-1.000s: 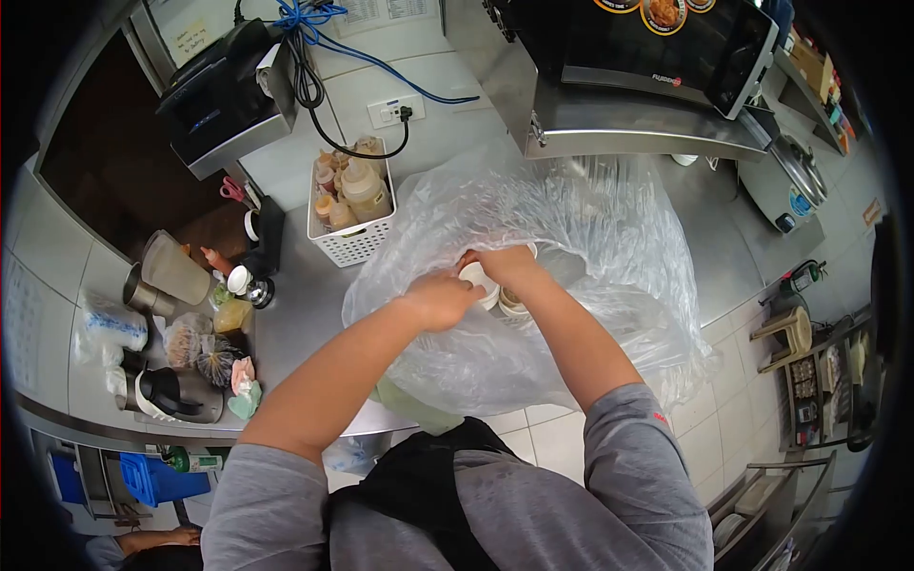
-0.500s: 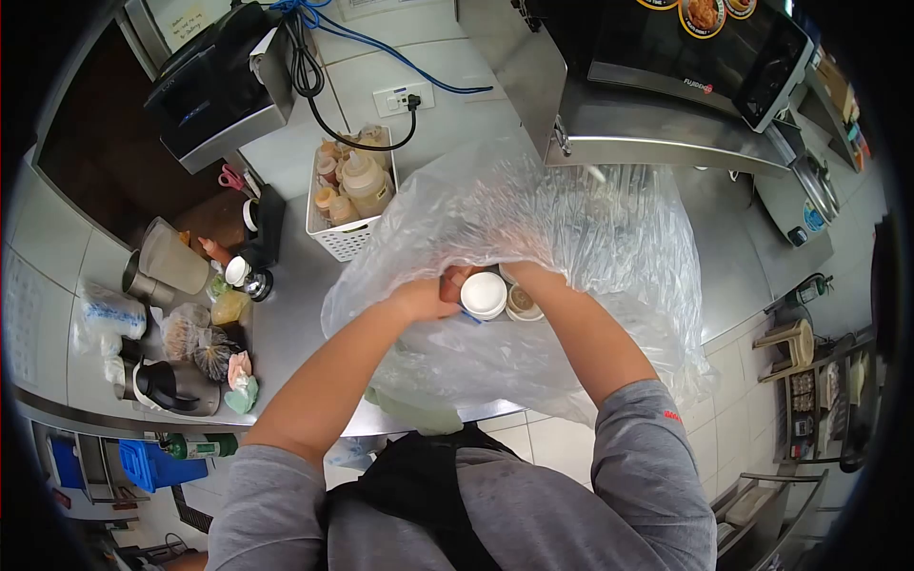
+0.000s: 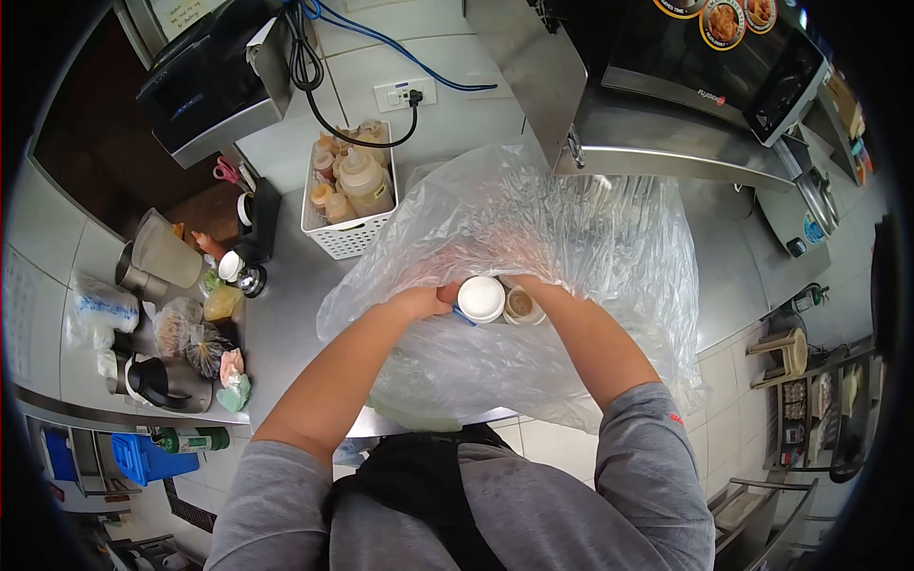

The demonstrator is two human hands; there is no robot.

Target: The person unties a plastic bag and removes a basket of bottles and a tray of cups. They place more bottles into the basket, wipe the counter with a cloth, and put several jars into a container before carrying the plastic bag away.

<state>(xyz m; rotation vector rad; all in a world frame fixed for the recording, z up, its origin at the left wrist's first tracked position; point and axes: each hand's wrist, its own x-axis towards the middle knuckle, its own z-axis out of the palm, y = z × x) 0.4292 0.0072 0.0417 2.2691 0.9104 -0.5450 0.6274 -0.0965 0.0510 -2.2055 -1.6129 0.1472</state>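
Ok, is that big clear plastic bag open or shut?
Open. The plastic bag gapes between the left hand and right hand, a white round container visible in the opening.

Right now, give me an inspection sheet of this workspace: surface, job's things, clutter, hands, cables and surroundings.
Surface: steel counter, partly covered by the clear bag.
Job's things: white tub and brownish tub, side by side at the bag's opening.
Clutter: basket of bottles; bagged goods to the left.
Hands: left hand and right hand at the opening, partly hidden; grip unclear.
Cables: black cable plugged into the wall; blue cable along it.
Surroundings: microwave, blue bin.
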